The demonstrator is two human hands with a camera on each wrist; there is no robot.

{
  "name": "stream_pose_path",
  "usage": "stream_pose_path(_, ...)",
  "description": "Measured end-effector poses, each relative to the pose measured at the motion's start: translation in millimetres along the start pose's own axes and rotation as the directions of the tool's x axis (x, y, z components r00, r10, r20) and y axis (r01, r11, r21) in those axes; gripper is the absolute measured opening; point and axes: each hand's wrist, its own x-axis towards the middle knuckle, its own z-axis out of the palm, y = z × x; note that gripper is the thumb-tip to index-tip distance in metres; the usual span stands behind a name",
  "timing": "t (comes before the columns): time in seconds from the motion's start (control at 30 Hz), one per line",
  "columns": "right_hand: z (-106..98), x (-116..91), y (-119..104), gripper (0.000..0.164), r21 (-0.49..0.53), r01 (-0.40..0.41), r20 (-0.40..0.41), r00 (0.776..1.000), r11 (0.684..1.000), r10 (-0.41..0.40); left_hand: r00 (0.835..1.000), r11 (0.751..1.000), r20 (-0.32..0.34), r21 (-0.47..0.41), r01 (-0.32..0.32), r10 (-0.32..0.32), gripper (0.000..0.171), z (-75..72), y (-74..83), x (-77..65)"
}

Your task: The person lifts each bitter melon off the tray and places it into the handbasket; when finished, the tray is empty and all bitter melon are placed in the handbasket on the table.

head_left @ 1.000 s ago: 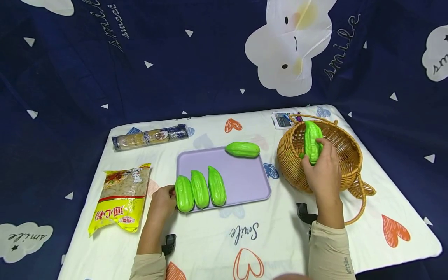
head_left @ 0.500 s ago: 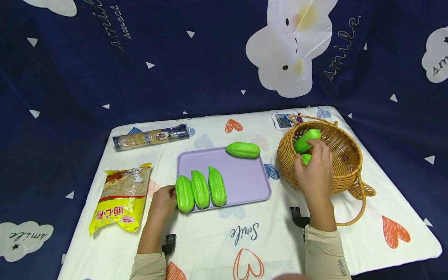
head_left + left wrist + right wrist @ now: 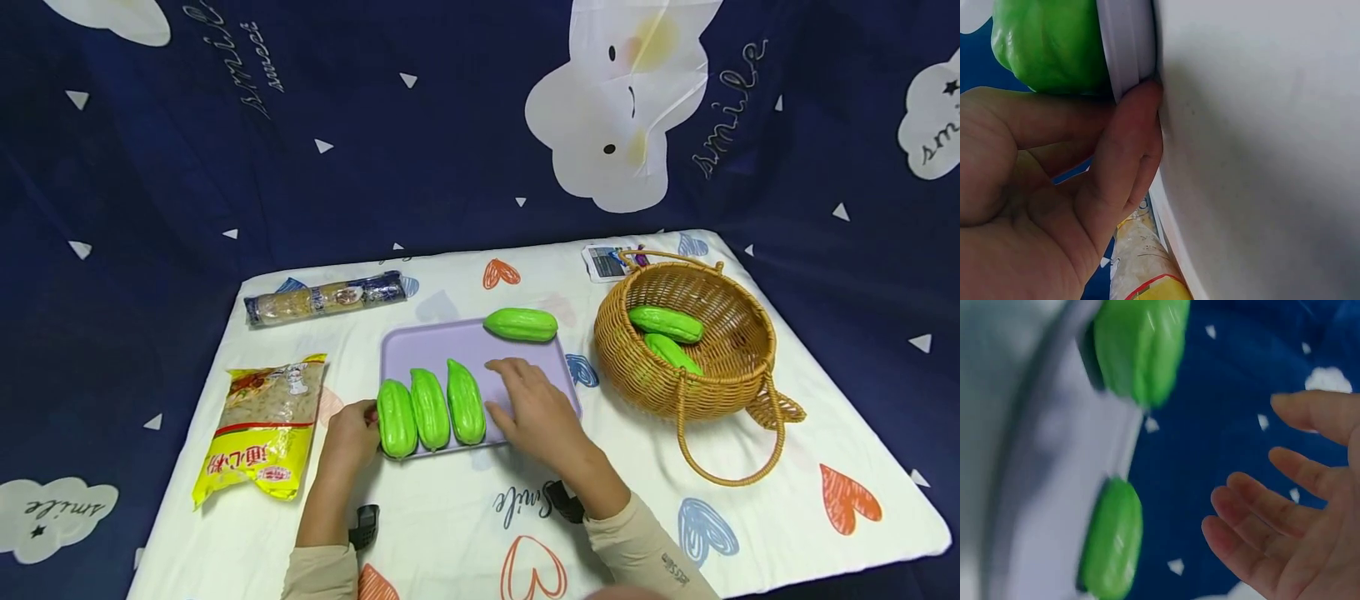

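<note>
Three green ridged gourds lie side by side at the near left of a lilac tray [image 3: 427, 343]: the left gourd [image 3: 397, 418], the middle gourd [image 3: 430, 408] and the right gourd [image 3: 466, 402]. Another gourd [image 3: 521, 324] lies across the tray's far right corner. My left hand [image 3: 351, 435] holds the tray's left rim, its fingertips [image 3: 1141, 103] low against the edge beside the table. Over the tray's near right part, my right hand [image 3: 542, 417] is apart from the gourds with fingers spread, holding nothing. The wicker basket [image 3: 637, 375] contains an upper gourd [image 3: 666, 323] and a lower gourd [image 3: 672, 353].
A yellow pasta bag [image 3: 262, 429] lies left of the tray. Behind it is a long noodle packet [image 3: 326, 298]. The basket's handle [image 3: 731, 482] hangs down onto the cloth at its near side. A printed card [image 3: 603, 262] lies behind the basket.
My right hand let go of a gourd in the basket, where it now lies above another. The hand then moved left to the tray. My left hand stayed at the tray's rim.
</note>
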Motion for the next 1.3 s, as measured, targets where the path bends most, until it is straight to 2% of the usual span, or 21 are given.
stream_pose_path(0.17, 25.6, -3.0, -15.7, 0.052, -0.009, 0.04, 0.134, 0.99, 0.999, -0.038, 1.0, 1.0, -0.008, 0.006, -0.008, 0.008, 0.028, 0.7, 0.3, -1.0)
stream_pose_path(0.37, 41.0, -5.6, -19.2, 0.053, -0.039, 0.044, 0.202, 0.979, 0.998, -0.035, 1.0, 1.0, -0.013, -0.008, -0.016, 0.016, 0.027, 1.0, 1.1, -1.6)
stream_pose_path(0.67, 44.4, -3.5, -11.8, 0.049, -0.004, -0.047, 0.192, 0.98, 0.999, 0.047, 1.0, 1.0, -0.021, 0.0, -0.022, 0.022, 0.029, -1.8, 2.5, -1.9)
stream_pose_path(1.0, 47.2, -2.1, -7.5, 0.044, 0.059, -0.07, 0.175, 0.983, 0.996, 0.059, 1.0, 1.0, -0.018, -0.007, -0.016, 0.016, 0.029, -1.2, 1.8, -1.3)
stream_pose_path(1.13, 41.3, -3.4, -6.3, 0.046, 0.077, -0.089, 0.161, 0.984, 0.993, 0.076, 1.0, 1.0, -0.015, -0.01, -0.014, 0.014, 0.028, -0.5, 1.1, -1.6)
stream_pose_path(1.3, 19.9, -3.5, -2.5, 0.047, 0.104, -0.104, 0.073, 0.993, 0.989, 0.096, 1.0, 1.0, -0.015, -0.008, -0.012, 0.012, 0.026, -0.7, 0.3, -2.2)
